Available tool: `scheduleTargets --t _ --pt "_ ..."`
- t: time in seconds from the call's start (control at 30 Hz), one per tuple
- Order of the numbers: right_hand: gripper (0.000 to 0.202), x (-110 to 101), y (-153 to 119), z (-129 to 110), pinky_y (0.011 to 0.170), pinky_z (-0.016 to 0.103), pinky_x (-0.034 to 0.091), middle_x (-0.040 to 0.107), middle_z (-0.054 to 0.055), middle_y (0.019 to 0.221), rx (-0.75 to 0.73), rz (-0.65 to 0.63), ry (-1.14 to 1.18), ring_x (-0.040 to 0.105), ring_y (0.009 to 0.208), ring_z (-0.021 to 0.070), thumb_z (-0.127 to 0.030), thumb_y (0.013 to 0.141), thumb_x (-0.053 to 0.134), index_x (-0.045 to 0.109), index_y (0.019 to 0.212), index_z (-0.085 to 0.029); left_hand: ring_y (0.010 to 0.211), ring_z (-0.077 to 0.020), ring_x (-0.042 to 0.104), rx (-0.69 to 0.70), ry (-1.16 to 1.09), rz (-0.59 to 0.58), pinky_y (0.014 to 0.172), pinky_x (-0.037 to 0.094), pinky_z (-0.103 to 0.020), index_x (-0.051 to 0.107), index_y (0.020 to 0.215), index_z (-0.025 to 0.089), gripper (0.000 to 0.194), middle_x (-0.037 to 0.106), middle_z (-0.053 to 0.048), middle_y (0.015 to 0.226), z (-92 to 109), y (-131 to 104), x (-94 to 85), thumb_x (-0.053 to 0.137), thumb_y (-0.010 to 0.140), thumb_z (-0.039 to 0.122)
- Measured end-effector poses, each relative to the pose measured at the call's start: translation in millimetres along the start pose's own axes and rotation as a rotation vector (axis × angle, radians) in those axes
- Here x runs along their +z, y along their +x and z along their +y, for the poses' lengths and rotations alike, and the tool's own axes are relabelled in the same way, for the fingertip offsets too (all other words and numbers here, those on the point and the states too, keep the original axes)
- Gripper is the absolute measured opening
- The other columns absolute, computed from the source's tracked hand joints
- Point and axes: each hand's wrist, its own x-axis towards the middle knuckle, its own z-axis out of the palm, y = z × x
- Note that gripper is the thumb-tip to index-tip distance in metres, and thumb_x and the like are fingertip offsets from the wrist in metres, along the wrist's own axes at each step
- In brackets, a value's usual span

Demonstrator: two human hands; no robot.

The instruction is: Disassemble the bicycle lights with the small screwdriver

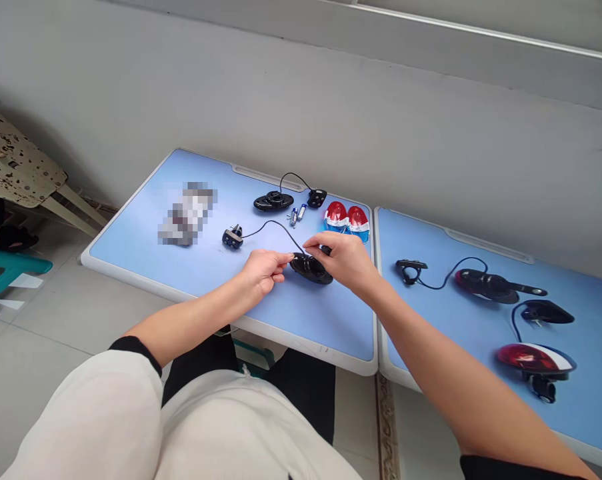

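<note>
A black oval housing [311, 269] rests on the blue table between my hands. The fingertips of my left hand [265, 272] pinch its left end. My right hand [341, 257] is closed over its upper right side, fingers pressed together; what they hold is too small to make out. A thin black cable runs from the housing to a small black button unit [233, 237] on the left. Behind lie a second black housing [273, 201] with its cabled button unit [317, 198], two batteries [297, 215] with small screws, and red and blue lens covers [347, 220].
A blurred-out package [188, 215] lies on the left of the blue table [145, 213]. On the adjoining right table [431, 340] are two assembled red lights [485, 285] [533, 358] with cabled units. A teal stool [11, 273] stands at the far left, near a person's foot.
</note>
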Motion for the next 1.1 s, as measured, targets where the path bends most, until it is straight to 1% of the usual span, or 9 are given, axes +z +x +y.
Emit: scheduleTargets --t 0.1,0.17,0.3,0.43,0.53,0.7,0.83,0.97,1.1 --pt "0.009 -0.9 14.9 -1.5 0.055 0.024 0.036 0.061 -0.001 0.059 0.065 -0.207 -0.014 0.049 0.054 0.0117 -0.019 0.076 0.06 0.066 0.069 -0.019 0.038 -0.0009 0.021 -0.004 0.01 0.005 0.036 0.013 -0.017 0.047 0.05 0.012 0.03 0.036 0.006 0.042 0.0 0.4 0.3 0.059 0.074 -0.002" --pt "0.009 -3.7 21.2 -5.0 0.055 0.023 0.034 0.059 -0.002 0.057 0.088 -0.315 -0.088 0.046 0.053 0.011 -0.019 0.076 0.062 0.066 0.069 -0.019 0.037 -0.001 0.021 -0.011 0.013 0.004 0.036 0.012 -0.018 0.046 0.05 0.012 0.03 0.035 0.006 0.041 0.5 0.8 0.2 0.059 0.073 -0.003" --pt "0.009 -7.3 25.1 -18.9 0.057 0.025 0.03 0.063 0.002 0.066 0.036 -0.459 -0.341 0.049 0.06 0.0132 -0.019 0.08 0.06 0.066 0.074 -0.018 0.037 -0.0011 0.02 -0.016 0.025 0.001 0.037 0.012 -0.018 0.043 0.048 0.014 0.033 0.034 0.006 0.039 0.5 2.7 0.0 0.058 0.072 -0.003" --pt "0.019 -3.9 23.3 -32.4 0.054 0.028 0.024 0.067 0.008 0.075 -0.062 -0.548 -0.605 0.054 0.065 0.0172 -0.015 0.084 0.048 0.066 0.078 -0.017 0.038 -0.001 0.02 -0.014 0.044 0.001 0.038 0.012 -0.018 0.04 0.047 0.015 0.036 0.031 0.008 0.039 -1.7 5.0 -0.6 0.065 0.068 -0.001" --pt "0.021 -0.8 23.6 -35.7 0.052 0.028 0.023 0.065 0.009 0.072 -0.05 -0.576 -0.644 0.054 0.063 0.0176 -0.013 0.082 0.046 0.067 0.081 -0.016 0.038 -0.0006 0.018 -0.012 0.059 0.002 0.038 0.012 -0.019 0.037 0.046 0.016 0.04 0.03 0.008 0.039 -3.0 5.2 -0.8 0.07 0.066 0.003" --pt "0.017 2.0 27.2 -30.6 0.053 0.025 0.028 0.061 0.004 0.061 0.007 -0.546 -0.492 0.05 0.057 0.015 -0.014 0.072 0.051 0.067 0.079 -0.015 0.037 -0.0008 0.017 -0.015 0.084 -0.006 0.038 0.011 -0.019 0.039 0.045 0.015 0.038 0.031 0.008 0.039 -2.1 3.1 -0.9 0.067 0.068 0.003" --pt "0.014 1.7 29.9 -27.4 0.053 0.024 0.03 0.06 0.003 0.059 0.037 -0.532 -0.425 0.047 0.055 0.0133 -0.016 0.072 0.055 0.068 0.078 -0.015 0.036 -0.0007 0.016 -0.019 0.097 -0.006 0.037 0.011 -0.019 0.041 0.046 0.014 0.037 0.03 0.008 0.038 -1.3 3.0 -1.4 0.069 0.069 0.005" --pt "0.02 -0.6 30.4 -29.6 0.053 0.024 0.03 0.063 0.006 0.064 0.028 -0.536 -0.504 0.052 0.059 0.0152 -0.016 0.076 0.052 0.07 0.085 -0.015 0.036 -0.0008 0.018 -0.019 0.106 -0.005 0.038 0.011 -0.019 0.043 0.048 0.014 0.036 0.034 0.007 0.039 -1.8 4.6 -2.4 0.074 0.067 0.01" --pt "0.024 0.2 25.8 -36.9 0.052 0.027 0.026 0.067 0.011 0.072 -0.022 -0.597 -0.669 0.057 0.065 0.0192 -0.012 0.079 0.047 0.07 0.087 -0.014 0.036 -0.001 0.017 -0.012 0.103 0.002 0.038 0.011 -0.019 0.038 0.045 0.016 0.041 0.031 0.008 0.037 -3.9 5.7 -2.3 0.07 0.069 0.007"
